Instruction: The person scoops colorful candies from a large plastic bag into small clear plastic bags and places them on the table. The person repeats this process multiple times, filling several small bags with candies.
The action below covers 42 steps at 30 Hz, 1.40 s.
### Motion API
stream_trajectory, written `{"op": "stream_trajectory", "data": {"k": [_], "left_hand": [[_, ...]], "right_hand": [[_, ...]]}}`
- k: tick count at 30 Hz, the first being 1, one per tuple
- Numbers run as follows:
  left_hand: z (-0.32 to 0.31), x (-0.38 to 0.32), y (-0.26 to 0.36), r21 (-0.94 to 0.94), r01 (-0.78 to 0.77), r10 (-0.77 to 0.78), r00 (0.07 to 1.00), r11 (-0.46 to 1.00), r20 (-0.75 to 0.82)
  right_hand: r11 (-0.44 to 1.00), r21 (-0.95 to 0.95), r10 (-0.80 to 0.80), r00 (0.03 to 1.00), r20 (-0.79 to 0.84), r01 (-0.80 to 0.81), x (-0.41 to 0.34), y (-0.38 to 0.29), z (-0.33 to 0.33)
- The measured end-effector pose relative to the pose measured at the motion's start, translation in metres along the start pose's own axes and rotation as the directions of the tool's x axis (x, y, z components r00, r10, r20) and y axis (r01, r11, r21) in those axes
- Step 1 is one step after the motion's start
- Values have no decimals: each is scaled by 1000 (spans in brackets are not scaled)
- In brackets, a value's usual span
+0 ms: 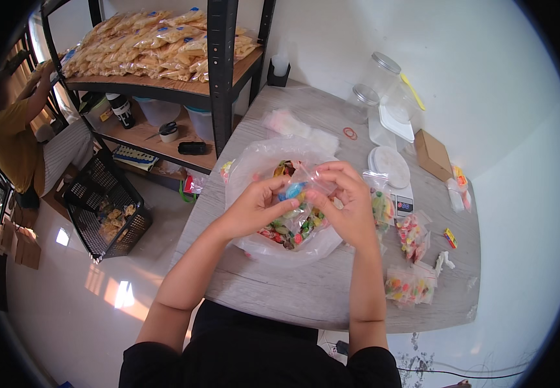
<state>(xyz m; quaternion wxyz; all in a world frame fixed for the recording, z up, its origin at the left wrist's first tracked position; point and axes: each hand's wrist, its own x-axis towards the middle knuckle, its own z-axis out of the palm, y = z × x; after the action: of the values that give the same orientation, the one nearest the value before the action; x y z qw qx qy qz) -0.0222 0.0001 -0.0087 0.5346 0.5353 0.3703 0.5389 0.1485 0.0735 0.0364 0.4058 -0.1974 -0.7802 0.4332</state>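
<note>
Both hands hold a small clear zip-top bag (pixel 304 188) with blue and yellowish wrapped candy in it. My left hand (pixel 259 206) grips its left side between thumb and fingers. At the upper right, my right hand (pixel 342 196) pinches the bag near its top edge. Below them a large white plastic bag (pixel 248 167) stands with its mouth spread wide, and colourful wrapped candies (pixel 284 233) lie inside. Whether the small bag's seal is closed cannot be made out.
Filled candy bags (pixel 412 286) lie at the right, near a digital kitchen scale (pixel 402 206). Clear jars (pixel 363 104) and a cardboard box (pixel 432 154) stand behind. Left are a metal-framed shelf (pixel 221 72), a black plastic basket (pixel 105 203) and another person (pixel 18 140).
</note>
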Motion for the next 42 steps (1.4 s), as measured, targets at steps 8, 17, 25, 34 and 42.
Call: {"op": "stream_trajectory", "data": {"k": [8, 17, 25, 34, 42], "left_hand": [[4, 3, -4, -142, -12, 16, 999, 990, 28], [4, 4, -9, -40, -4, 3, 1000, 999, -18], [4, 1, 0, 26, 36, -35, 999, 999, -23], [2, 4, -8, -2, -257, 250, 940, 966, -231], [2, 2, -5, 87, -425, 424, 819, 901, -387]], "right_hand": [[982, -178, -41, 992, 116, 61, -1, 2, -9], [976, -215, 5, 991, 135, 24, -2, -2, -12], [986, -162, 40, 997, 65, -29, 10, -7, -9], [986, -163, 51, 980, 192, -19, 24, -9, -6], [993, 118, 7, 1000, -2, -7, 19, -7, 9]]}}
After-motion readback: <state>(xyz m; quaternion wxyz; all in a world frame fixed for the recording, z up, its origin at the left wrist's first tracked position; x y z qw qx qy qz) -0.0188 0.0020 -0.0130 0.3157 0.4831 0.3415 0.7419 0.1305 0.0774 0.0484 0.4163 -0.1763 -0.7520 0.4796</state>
